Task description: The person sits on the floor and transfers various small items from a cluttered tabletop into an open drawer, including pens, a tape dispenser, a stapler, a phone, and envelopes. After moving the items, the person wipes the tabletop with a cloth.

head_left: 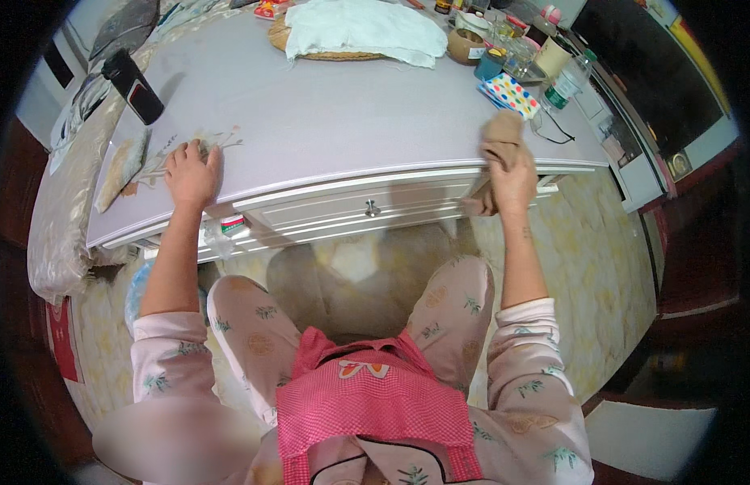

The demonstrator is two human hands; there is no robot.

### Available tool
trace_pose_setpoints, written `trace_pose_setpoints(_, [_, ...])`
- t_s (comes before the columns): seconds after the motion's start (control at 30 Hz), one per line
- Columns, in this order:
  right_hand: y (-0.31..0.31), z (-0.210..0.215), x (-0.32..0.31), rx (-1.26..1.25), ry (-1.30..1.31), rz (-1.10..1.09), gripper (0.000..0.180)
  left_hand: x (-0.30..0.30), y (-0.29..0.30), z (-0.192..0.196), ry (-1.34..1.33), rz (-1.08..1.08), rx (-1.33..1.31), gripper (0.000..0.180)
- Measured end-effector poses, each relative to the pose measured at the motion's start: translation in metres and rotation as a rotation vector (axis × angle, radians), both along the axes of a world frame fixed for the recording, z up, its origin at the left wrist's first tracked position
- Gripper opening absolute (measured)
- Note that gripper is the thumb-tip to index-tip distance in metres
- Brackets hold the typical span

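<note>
My left hand lies on the pale tabletop near its front edge, fingers spread and holding nothing. Under and beside those fingers is a printed flower pattern. At the table's front right, my right hand grips a brown cloth, slightly blurred. The cloth bunches up above the fist, and another brown part hangs below the table's edge. Left of my left hand is a flat, pale fuzzy pad. Behind that pad stands a black bottle, tilted in the picture.
A white cloth covers a round woven tray at the back. Jars, a clear plastic bottle and a polka-dot packet crowd the right rear. A drawer with a metal knob faces my knees. A plastic-covered seat adjoins the left side.
</note>
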State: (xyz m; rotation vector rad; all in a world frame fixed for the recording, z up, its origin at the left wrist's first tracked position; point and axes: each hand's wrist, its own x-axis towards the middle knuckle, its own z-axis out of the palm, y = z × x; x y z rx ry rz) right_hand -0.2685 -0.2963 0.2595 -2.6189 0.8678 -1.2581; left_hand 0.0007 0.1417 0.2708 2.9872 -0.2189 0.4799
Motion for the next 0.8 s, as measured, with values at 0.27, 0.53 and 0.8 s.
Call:
trace_pose_setpoints(0.27, [0.056,-0.054,0.036,0.711,-0.544,-0.045,0.092,0.002,0.008,-0.005,-0.043,-0.006,-0.031,0.056])
trace_pose_setpoints(0.53, [0.303,-0.095,0.118,1.518,-0.646,0.672,0.040,0.006,0.005,-0.002,-0.026,-0.039,-0.092,0.052])
trace_pose_setpoints(0.8, [0.160,-0.093,0.072,1.504,-0.931,0.292,0.049,0.011,0.012,-0.008,-0.052,-0.064,-0.104,0.051])
